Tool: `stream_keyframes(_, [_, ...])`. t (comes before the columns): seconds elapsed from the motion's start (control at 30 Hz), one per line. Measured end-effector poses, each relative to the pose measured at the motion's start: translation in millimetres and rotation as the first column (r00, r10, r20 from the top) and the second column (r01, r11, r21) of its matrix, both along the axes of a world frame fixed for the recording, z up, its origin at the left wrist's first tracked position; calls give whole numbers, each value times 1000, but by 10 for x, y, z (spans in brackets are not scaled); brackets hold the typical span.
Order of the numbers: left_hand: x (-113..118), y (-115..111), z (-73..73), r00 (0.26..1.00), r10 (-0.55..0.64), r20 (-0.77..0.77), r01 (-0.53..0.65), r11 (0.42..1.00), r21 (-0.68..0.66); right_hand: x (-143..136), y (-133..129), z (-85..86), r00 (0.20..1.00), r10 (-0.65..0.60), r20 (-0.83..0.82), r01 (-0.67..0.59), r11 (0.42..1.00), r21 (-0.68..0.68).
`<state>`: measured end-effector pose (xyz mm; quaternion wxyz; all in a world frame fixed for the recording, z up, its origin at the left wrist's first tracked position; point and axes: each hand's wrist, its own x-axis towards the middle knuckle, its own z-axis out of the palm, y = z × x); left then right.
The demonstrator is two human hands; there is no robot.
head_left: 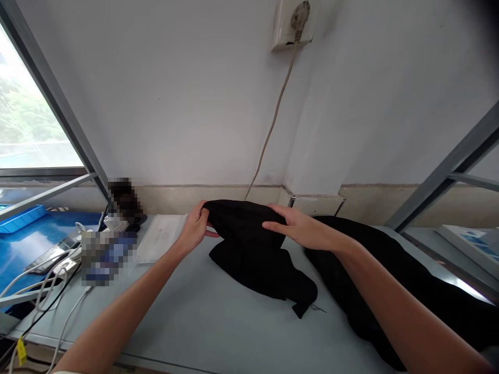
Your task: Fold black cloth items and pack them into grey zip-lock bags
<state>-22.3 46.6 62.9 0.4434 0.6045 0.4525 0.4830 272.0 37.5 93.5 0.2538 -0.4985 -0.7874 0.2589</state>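
Note:
A piece of black cloth [253, 254] is held up between my two hands, its lower part hanging down over the grey table [175, 322]. My left hand [196, 227] grips the cloth's upper left corner, thumb in front. At its upper right edge, my right hand [290, 224] pinches the cloth, with the thumb on the near side. Loose threads show at the lower right tip of the cloth. A larger black cloth [413, 275] lies on the table to the right, partly behind my right forearm.
White papers [159, 236] lie at the back left, beside blurred items and white cables [42, 285]. A cable [277, 104] runs down the wall from a socket [292, 26]. Grey metal frame bars [448, 171] stand at both sides. A blue tray [23, 218] is far left.

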Motion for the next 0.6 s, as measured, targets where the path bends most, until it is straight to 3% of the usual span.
stream_keyframes(0.1, [-37, -37, 108, 993, -111, -40, 109, 993, -50, -37, -234, 210, 975, 157, -157, -189, 959, -212])
stream_keyframes(0.17, [-43, -12, 167, 984, -168, -58, 166, 985, -48, -88, -321, 320, 944, 186, -272, -258, 930, -262])
stream_keyframes(0.27, [-20, 180, 185, 979, -106, -174, 112, 993, 24, -140, -182, 311, 964, -53, -261, -21, 962, -272])
stream_keyframes(0.33, [-8, 379, 128, 921, 55, -387, -5, 992, 128, -143, 70, 166, 966, -192, -175, 149, 961, -234])
stream_keyframes(0.37, [-10, 474, 79, 847, 149, -510, -57, 980, 193, -135, 211, 63, 968, -222, -116, 201, 964, -175])
stream_keyframes(0.47, [-48, 605, -114, 753, 281, -595, -121, 948, 295, -70, 527, -275, 951, -308, 24, 309, 950, -42])
stream_keyframes(0.57, [-71, 372, -297, 722, 296, -625, -84, 935, 346, 51, 511, -529, 930, -348, 115, 351, 936, -7])
stream_keyframes(0.6, [-61, 214, -345, 707, 253, -661, -2, 935, 355, 96, 430, -582, 928, -340, 153, 346, 938, -18])
